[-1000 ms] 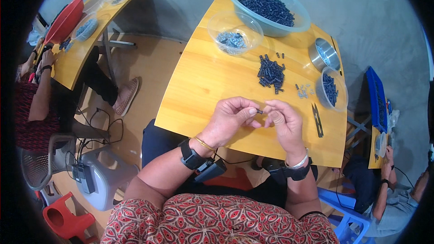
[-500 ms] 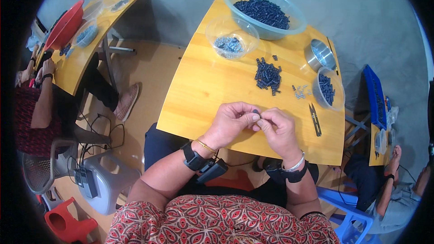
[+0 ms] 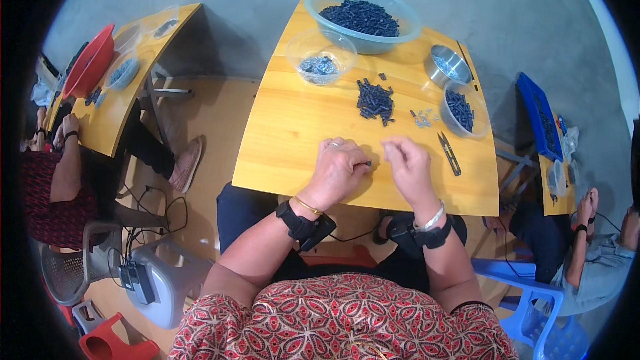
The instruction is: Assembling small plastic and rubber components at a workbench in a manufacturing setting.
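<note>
Over the near part of the yellow table, my left hand (image 3: 339, 170) is closed around a small dark blue cylindrical piece (image 3: 368, 163), whose end peeks out by the thumb. My right hand (image 3: 408, 165) is a short way off to the right, with its fingers curled together; what they hold, if anything, is hidden. Beyond my hands lies a pile of dark blue cylindrical pieces (image 3: 375, 99). Small clear or silvery parts (image 3: 423, 119) are scattered to its right. A pair of thread snips (image 3: 449, 154) rests to the right of my right hand.
At the back of the table (image 3: 267, 150) stand a large pale-blue basin (image 3: 408, 35) of dark pieces and a clear bowl (image 3: 293, 60) of silvery parts. A metal bowl (image 3: 437, 81) and a clear tub (image 3: 481, 127) sit at the right. Other people work at tables on both sides.
My hands, together before, have come apart. The left keeps the dark piece and is turned more palm-down; the right has drawn away with curled fingers. The whole view has shifted slightly.
</note>
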Available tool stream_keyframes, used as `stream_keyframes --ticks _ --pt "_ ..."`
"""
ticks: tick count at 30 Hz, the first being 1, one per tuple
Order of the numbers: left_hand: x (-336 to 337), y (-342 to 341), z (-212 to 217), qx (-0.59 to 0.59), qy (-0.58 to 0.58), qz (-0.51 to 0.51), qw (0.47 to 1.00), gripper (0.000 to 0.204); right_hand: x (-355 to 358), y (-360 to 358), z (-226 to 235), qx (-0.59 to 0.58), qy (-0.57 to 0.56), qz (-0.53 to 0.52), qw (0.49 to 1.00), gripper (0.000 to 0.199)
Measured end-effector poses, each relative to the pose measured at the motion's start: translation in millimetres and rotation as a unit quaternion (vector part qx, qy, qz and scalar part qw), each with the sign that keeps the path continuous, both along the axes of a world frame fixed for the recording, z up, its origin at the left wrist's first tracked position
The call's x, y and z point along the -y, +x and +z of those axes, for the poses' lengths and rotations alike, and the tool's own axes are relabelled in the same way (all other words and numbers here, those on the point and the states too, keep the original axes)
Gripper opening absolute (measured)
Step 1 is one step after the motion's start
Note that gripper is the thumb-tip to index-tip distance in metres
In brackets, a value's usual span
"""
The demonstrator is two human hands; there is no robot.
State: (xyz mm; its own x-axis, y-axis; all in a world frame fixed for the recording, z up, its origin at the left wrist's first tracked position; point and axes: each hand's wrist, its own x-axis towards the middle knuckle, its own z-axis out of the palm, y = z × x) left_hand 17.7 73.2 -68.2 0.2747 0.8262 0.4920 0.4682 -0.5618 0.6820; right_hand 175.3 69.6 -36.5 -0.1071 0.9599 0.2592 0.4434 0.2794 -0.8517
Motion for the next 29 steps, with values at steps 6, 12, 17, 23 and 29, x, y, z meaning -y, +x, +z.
stream_keyframes --ticks 6,12,17,23,29 --pt "1.8 -0.5 0.5 -0.016 0.02 0.006 1.0 0.004 -26.7 -36.5 -20.0 0.111 0.092 -0.021 0.989 0.017" --pt "5.4 -1.5 -3.5 -0.011 -0.006 0.003 1.0 0.003 -18.3 -32.9 -29.4 0.179 0.163 -0.002 0.97 0.014" --pt "5.7 0.3 0.3 0.007 0.031 0.001 0.999 0.003 -25.2 -32.7 -29.9 0.128 0.15 -0.029 0.98 0.013" --pt "2.7 0.4 -5.1 0.007 0.025 -0.005 1.0 0.005 -32.4 -34.2 -37.1 0.118 0.178 -0.043 0.976 0.012" --pt "2.5 0.7 -11.6 0.002 0.01 0.014 1.0 0.006 -31.8 -32.8 -38.9 0.178 0.15 -0.03 0.972 0.009"
